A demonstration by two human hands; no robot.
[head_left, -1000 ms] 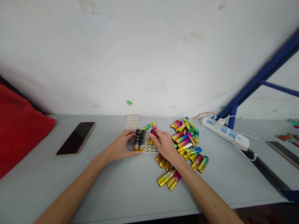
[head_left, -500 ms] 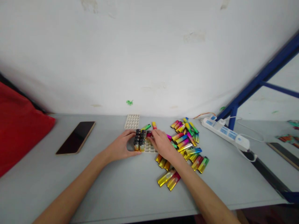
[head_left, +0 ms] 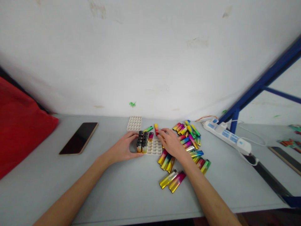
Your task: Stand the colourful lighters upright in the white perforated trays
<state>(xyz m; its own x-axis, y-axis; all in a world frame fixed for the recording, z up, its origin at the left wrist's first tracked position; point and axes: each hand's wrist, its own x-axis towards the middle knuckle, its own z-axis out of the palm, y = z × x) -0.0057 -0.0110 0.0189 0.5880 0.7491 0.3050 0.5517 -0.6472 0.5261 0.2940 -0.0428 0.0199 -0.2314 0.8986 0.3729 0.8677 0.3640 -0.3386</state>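
My left hand curves around two rows of upright lighters, fingers at the far end and thumb at the near end. These lighters have black tops and stand in the white tray with round holes. One magenta lighter stands beside them at the start of a third row. My right hand is over the left side of a pile of loose lighters, fingers apart and partly bent. Its fingertips are close to a red and yellow lighter; what lies under the palm is hidden.
Another white holed tray lies by the wall, near a green lighter. A phone is at left, beside red fabric. At right are a white power strip with cables and a blue metal frame.
My right hand has let go of the magenta lighter, which now stands in the tray, and has moved right over the pile. My left hand has stayed around the rows.
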